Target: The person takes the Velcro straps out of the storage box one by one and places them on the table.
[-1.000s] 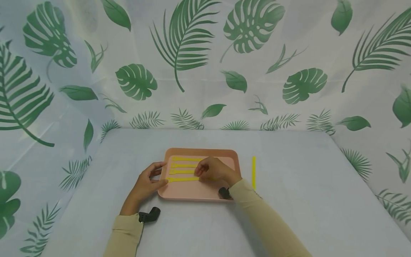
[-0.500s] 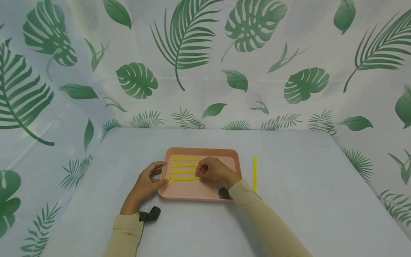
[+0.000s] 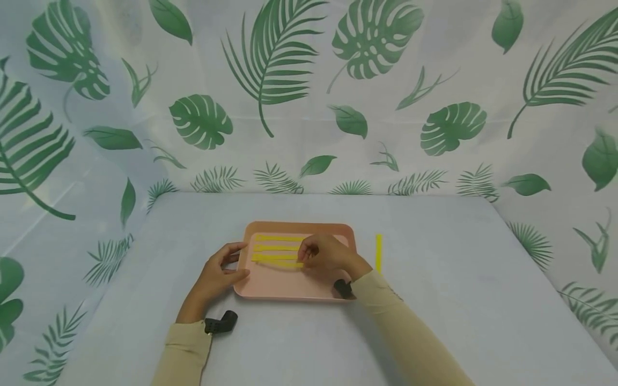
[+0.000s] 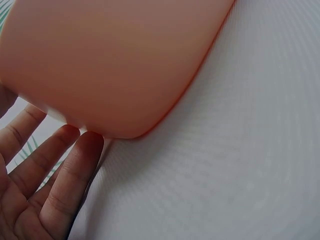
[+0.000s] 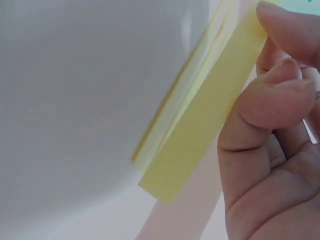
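My right hand (image 3: pixel 328 254) pinches one end of a yellow strip (image 5: pixel 200 120), which looks like paper, over the pink tray (image 3: pixel 275 287). This strip bows slightly, and its free end reaches left beside the other strips. Several more yellow strips (image 3: pixel 275 248) lie side by side across the tray, their right ends hidden behind my right hand. At the tray's left side, my left hand (image 3: pixel 217 273) touches the rim with thumb and fingertips spread apart. In the left wrist view, straight fingers (image 4: pixel 75 170) rest against the tray's edge.
Another yellow strip (image 3: pixel 379 252) lies on the white table (image 3: pixel 434 300) just right of the tray, pointing away from me. A leaf-printed cloth (image 3: pixel 299 123) hangs behind the table and along its sides. A small black camera (image 3: pixel 222 323) sits on my left wrist.
The nearest strip has been raised from lying flat in the tray and now bows from my right hand, which has shifted slightly right. My left hand stays at the rim.
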{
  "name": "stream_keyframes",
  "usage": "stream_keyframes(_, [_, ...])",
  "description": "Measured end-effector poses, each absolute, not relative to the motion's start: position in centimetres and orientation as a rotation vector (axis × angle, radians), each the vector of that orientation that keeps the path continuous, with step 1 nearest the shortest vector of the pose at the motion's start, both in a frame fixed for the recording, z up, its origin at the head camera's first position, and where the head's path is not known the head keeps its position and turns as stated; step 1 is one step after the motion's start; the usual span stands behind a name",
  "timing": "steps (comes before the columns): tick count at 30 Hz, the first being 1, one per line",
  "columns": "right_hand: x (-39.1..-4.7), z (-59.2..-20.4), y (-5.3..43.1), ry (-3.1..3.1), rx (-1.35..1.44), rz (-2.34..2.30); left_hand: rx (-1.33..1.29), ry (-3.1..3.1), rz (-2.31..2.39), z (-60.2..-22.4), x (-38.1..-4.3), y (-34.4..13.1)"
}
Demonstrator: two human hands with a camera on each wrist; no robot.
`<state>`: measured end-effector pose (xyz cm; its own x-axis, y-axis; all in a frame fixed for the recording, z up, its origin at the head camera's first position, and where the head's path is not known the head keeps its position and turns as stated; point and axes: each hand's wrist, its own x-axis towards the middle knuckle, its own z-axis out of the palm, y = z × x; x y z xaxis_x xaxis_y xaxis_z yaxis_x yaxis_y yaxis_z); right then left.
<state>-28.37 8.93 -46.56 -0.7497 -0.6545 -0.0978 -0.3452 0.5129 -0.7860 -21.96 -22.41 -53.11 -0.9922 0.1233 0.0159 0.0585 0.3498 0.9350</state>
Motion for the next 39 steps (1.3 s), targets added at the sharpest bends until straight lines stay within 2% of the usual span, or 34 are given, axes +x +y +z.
stream_keyframes(12, [-28.8,-46.3,10.7,2.419,-1.169,-1.172,0.154,2.518,1.758,-53.1,-21.9,-22.4])
stream_keyframes(15, [-28.7,-46.2,10.8,2.486,-1.123,-1.191,0.153,2.521,1.758,-53.0,-21.8,-22.4])
stream_keyframes(22, [-28.1,-45.8,11.1,2.583,-0.790,-1.277,0.138,2.535,1.746,-52.9,-21.8,-22.1])
stream_keyframes(39, [-28.2,-44.8,12.1,2.456,-0.613,-1.601,0.173,2.549,1.750,-52.9,-21.8,-22.3])
